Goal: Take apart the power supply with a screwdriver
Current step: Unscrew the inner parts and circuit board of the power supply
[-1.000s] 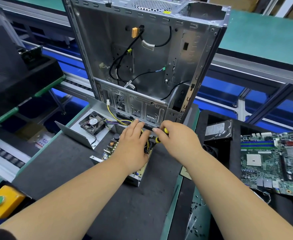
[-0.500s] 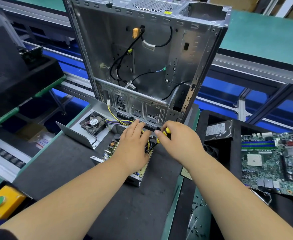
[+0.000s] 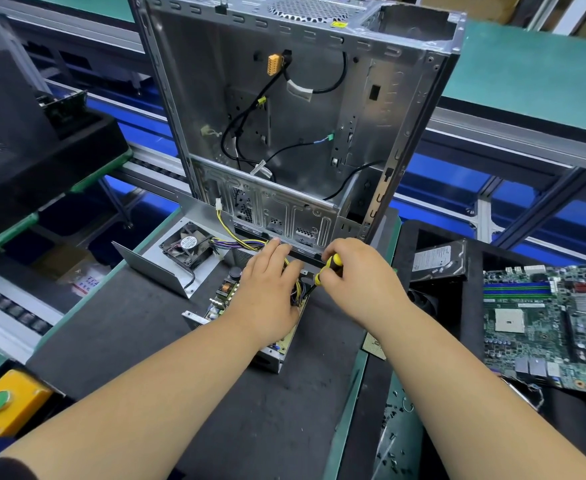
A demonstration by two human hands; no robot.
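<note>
Looking down on the bench (image 3: 187, 393), I see the opened power supply (image 3: 229, 299) lying on the dark mat just in front of the upright computer case (image 3: 302, 116). My left hand (image 3: 267, 292) rests flat on top of the power supply, fingers straight and close together, covering most of its circuit board and touching the bundle of yellow and purple wires (image 3: 239, 242) that runs out of it toward the case. My right hand (image 3: 360, 282) is curled round the yellow-and-black handle of the screwdriver (image 3: 326, 268), pinching it between thumb and fingers; the shaft slants down and to the left into the power supply beside the left hand's fingertips. I cannot make out the tip or what it meets.

The power supply's removed cover with the fan (image 3: 187, 245) lies just behind and to the left, tilted open on the bench. To the right, a hard drive (image 3: 438, 261) leans in a black tray, and a green motherboard (image 3: 548, 327) lies beyond it. A yellow box with a green button (image 3: 2, 401) sits at the near left edge.
</note>
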